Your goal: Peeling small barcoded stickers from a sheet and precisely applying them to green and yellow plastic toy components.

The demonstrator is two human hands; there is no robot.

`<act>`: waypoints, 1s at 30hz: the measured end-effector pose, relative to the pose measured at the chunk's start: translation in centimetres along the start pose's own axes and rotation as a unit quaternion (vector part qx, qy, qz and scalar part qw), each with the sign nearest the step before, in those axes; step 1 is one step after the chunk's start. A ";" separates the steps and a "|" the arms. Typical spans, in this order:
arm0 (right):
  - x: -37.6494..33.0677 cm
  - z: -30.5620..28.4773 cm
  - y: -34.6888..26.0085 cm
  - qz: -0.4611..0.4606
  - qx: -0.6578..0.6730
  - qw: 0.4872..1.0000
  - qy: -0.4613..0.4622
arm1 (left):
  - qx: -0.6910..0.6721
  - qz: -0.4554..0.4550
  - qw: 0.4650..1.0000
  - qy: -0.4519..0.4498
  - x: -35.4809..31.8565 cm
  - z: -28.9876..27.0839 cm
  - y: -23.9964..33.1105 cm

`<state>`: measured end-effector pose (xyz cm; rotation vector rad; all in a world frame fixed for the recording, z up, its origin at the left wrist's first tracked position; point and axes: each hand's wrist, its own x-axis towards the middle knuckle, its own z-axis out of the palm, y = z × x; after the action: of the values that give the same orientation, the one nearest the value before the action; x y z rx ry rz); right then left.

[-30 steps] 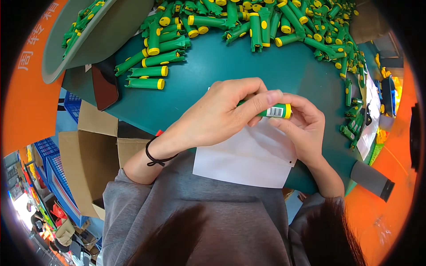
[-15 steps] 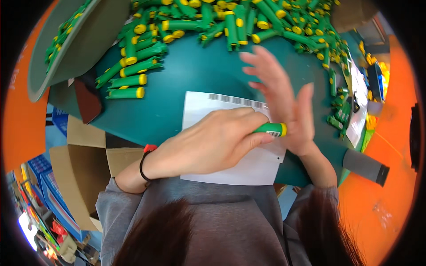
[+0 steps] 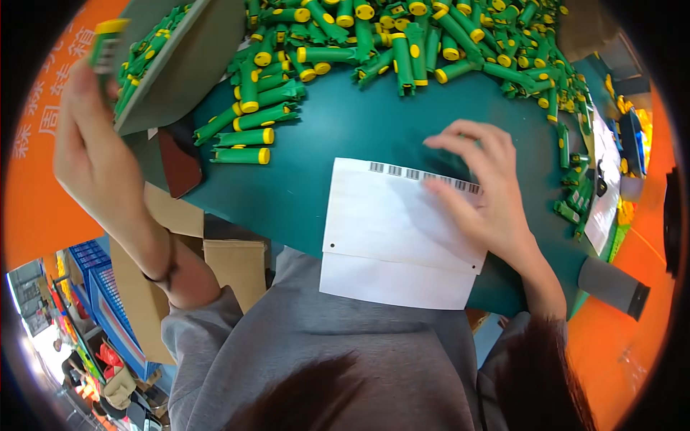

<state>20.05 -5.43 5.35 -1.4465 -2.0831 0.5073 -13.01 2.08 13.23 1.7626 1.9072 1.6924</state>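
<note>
My left hand (image 3: 97, 147) is raised at the far left, its fingers closed on a green plastic tube with a yellow end cap (image 3: 106, 52). The tube carries a barcode label and is beside the rim of a grey bin (image 3: 176, 75), which holds more green tubes (image 3: 149, 54). My right hand (image 3: 492, 187) hovers over the right side of a white sheet of barcode stickers (image 3: 392, 215). Its fingers are curved and apart, the thumb close to the sticker row, with nothing visible between them. The sheet lies at the table's near edge.
A large heap of green tubes with yellow caps (image 3: 410, 61) covers the far side of the green table (image 3: 359, 118). A dark red flat object (image 3: 180, 161) lies at the left edge. Below stands an open cardboard box (image 3: 233, 266). A grey cylinder (image 3: 611, 286) is at right.
My left hand has swung from above the sheet to the bin at far left, carrying the tube. My right hand has moved from an upright palm to over the sticker row.
</note>
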 end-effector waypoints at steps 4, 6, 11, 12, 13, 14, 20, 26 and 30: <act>-0.5 2.7 0.4 -0.023 -0.007 0.999 -0.036 | 0.237 0.368 0.898 0.039 2.1 1.1 -2.9; -0.8 3.7 0.7 0.011 0.025 0.999 -0.032 | -0.020 0.382 0.909 -0.166 -3.2 4.3 -3.7; -0.9 4.5 0.7 0.008 0.035 0.999 -0.001 | -0.084 0.209 0.887 -0.404 -11.3 7.6 -2.3; -0.9 4.5 0.7 0.001 0.025 1.000 0.010 | -0.099 0.211 0.886 -0.402 -11.4 7.8 -2.5; -0.9 4.6 0.8 0.001 0.023 1.000 0.009 | -0.114 0.213 0.884 -0.399 -11.6 8.0 -2.5; -0.9 4.6 0.8 -0.003 0.019 1.000 0.005 | -0.116 0.212 0.885 -0.399 -11.7 8.0 -2.6; -0.9 4.7 0.7 0.000 0.015 1.000 0.004 | -0.124 0.266 0.889 -0.351 -12.3 8.1 -3.2; -0.8 4.7 0.3 0.003 0.002 1.000 0.000 | -0.093 0.329 0.886 -0.314 -12.9 7.7 -3.6; -0.1 3.5 -0.1 0.016 0.018 0.999 -0.021 | -0.152 0.241 0.893 -0.349 -12.5 8.4 -3.5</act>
<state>17.80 -5.53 2.61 -1.4624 -2.0757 0.5903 -5.58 -0.68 -0.04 2.3708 0.9058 1.0913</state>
